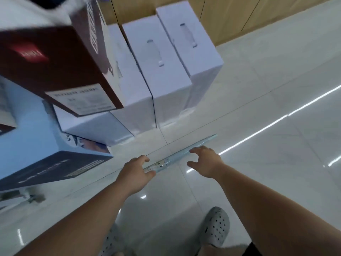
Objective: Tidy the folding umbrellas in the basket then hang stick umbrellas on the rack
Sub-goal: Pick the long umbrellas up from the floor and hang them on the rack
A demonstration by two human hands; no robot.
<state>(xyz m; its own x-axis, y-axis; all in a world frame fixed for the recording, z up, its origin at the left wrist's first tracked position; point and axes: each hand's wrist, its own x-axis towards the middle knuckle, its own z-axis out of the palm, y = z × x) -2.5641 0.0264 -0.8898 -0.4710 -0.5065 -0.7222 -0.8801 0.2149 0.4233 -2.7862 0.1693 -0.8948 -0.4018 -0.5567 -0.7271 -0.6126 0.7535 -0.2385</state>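
Plainly made out one stick umbrella [181, 154] lying flat on the floor [267, 126], furled slim and tight, pale blue-green, with a small printed patch near its nearer end. Traced it running aslant from lower left to upper right, tip pointing away. Found the left hand [135, 175] curved round the nearer end, thumb against the fabric and forefinger arched just above; could not tell whether closed in a real grip. Found the right hand [205, 161] spread over the middle of the shaft, fingers splayed and slightly bent, holding nothing; could not tell whether touching.

Noted pale glossy tiles with thin joints, streaked by long bright reflections of lights. Saw light wooden panelling [239, 15] along the far edge, and grey perforated clogs [217, 226] at the bottom under the arms.

Counted several tall white boxes [156, 71] standing side by side on the tiles beyond the umbrella, near it but not touching, each shut, with a strap handle on top. Saw a dark red box [55, 71] stacked higher at the left, label on its end, and a blue box [36, 145] below it, its print too blurred to read. Could not see any contents.
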